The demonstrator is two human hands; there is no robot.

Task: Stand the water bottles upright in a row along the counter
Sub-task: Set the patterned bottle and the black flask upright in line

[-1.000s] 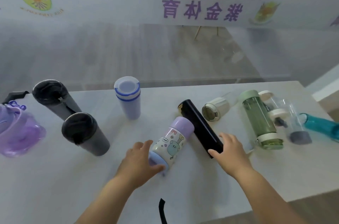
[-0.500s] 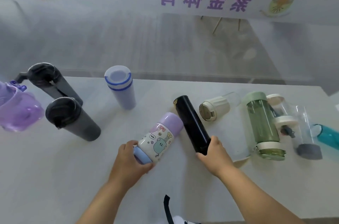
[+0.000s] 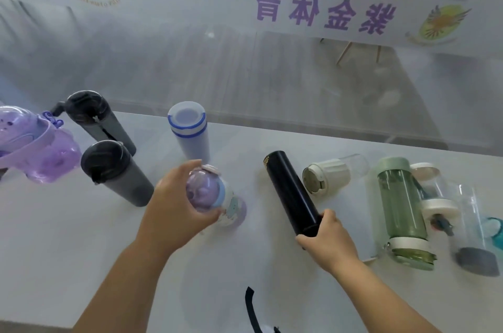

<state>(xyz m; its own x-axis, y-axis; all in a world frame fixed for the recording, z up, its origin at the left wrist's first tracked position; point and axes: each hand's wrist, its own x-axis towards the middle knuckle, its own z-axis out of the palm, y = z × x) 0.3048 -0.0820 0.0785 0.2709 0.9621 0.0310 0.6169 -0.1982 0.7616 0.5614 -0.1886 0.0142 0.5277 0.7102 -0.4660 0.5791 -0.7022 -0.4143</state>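
**Both hands on bottles at the table**

From the head camera: the left hand is wrapped round the cartoon bottle, tipped up on the white table. The right hand clasps the near end of the black bottle, lying flat. Two grey bottles and a white-blue bottle stand upright at left.

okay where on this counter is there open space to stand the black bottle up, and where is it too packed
Bare counter runs along the near edge, in front of the two dark grey bottles. A narrower gap lies between the cartoon bottle in the left hand and the black bottle held by the right hand. It is crowded right of there, around the green bottle.
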